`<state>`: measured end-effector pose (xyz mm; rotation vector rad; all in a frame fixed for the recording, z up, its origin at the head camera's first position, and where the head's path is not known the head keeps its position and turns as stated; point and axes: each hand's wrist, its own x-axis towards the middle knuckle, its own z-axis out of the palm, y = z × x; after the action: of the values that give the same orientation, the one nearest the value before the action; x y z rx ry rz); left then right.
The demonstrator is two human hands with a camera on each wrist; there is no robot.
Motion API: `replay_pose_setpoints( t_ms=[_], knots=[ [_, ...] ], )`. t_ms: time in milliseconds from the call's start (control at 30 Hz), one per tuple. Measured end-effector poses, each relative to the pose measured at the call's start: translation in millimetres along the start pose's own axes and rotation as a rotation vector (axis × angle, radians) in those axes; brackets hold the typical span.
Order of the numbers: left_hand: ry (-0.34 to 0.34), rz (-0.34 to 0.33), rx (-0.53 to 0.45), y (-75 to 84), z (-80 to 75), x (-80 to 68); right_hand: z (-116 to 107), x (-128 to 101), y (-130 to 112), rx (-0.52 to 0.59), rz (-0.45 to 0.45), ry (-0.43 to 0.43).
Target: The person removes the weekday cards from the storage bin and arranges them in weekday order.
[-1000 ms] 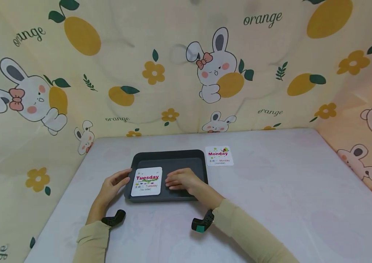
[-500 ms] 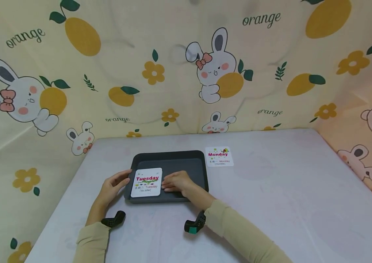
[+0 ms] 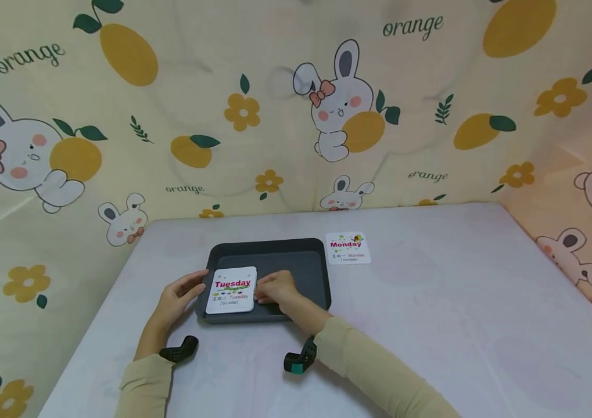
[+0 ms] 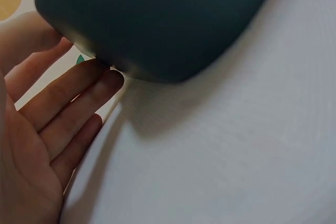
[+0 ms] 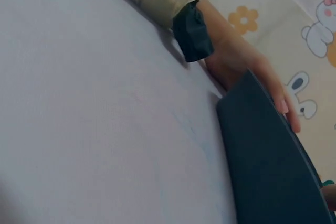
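A dark grey tray (image 3: 296, 255) holds a thick white stack of cards, the top one reading Tuesday (image 3: 231, 290), in its left half. My left hand (image 3: 176, 296) rests against the tray's left side, fingers extended. In the left wrist view, the fingertips of that left hand (image 4: 58, 103) touch the tray's outer wall (image 4: 157, 24). Over the tray, my right hand (image 3: 277, 288) has its fingertips right at the right edge of the Tuesday card; I cannot tell whether they pinch it. Only a bit of the right hand's fingers (image 5: 329, 195) shows in the right wrist view.
A Monday card (image 3: 348, 248) lies face up on the white table (image 3: 431, 302), just beyond the tray's right rim. A patterned cloth wall (image 3: 275, 145) stands behind the table and along both sides. Each wrist wears a dark band (image 3: 179, 350).
My right hand has moved left from the tray's middle to the Tuesday card's right edge, its fingers drawing closer together. The left hand, tray and cards have stayed put.
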<state>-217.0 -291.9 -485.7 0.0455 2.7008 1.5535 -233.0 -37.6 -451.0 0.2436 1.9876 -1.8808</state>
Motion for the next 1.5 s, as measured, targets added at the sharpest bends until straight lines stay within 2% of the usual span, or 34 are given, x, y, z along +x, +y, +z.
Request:
replay_pose_setpoints(
  t_ms=[233,400,967,1133,1300,1500],
  knots=[
    [0.000,0.038,-0.021,2.1,0.5,0.2,8.0,0.7,0.0,-0.030,-0.027,0.049],
    [0.003,0.033,-0.018,4.1,-1.8,-2.7,12.5,0.9,-1.4,-0.087,-0.034,0.082],
    [-0.003,0.061,-0.059,0.6,-1.3,0.5,7.3,-0.4,-3.3,0.025,0.012,0.036],
    [0.000,0.053,-0.049,1.2,-1.0,0.6,5.7,-2.0,-5.2,0.003,0.024,0.029],
    [0.001,0.072,-0.070,2.2,-1.9,0.7,3.0,-3.5,-7.3,-0.023,0.024,0.034],
    [0.001,0.082,-0.068,0.5,-1.9,0.6,-1.8,-5.4,-9.1,-0.012,0.043,0.006]
  ],
)
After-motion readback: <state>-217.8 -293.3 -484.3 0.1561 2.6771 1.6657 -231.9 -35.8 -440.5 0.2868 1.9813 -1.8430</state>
